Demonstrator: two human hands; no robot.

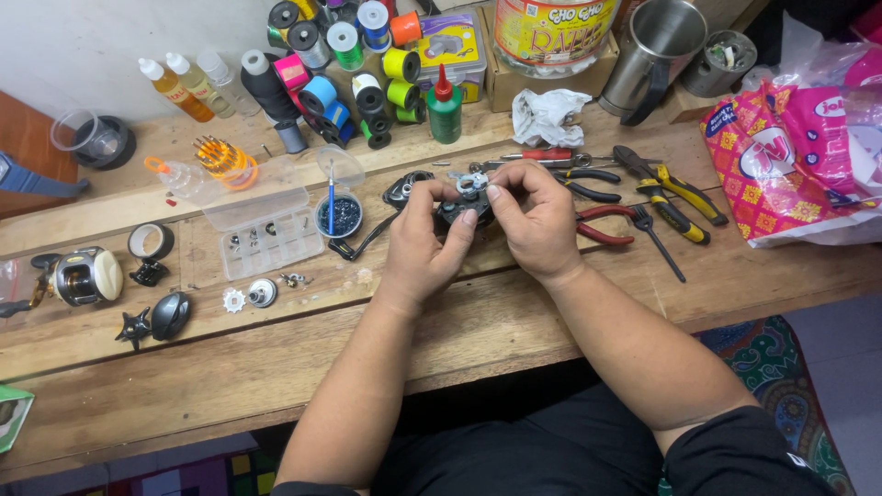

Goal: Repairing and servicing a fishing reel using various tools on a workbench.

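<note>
Head view: left hand and right hand pinch the stripped reel body between fingertips; removed parts lie well left, unassembled.

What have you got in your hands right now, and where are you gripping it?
Both hands hold a small black fishing reel body above the wooden table: the left hand pinches its left end, the right hand its right end and top.

Reel body: largely covered by both hands, its lower part unseen. Clear parts box: contents too small to identify. Large jar: top cut by upper edge. Pink bags: cut at right edge. Green item: cut at left edge.
</note>
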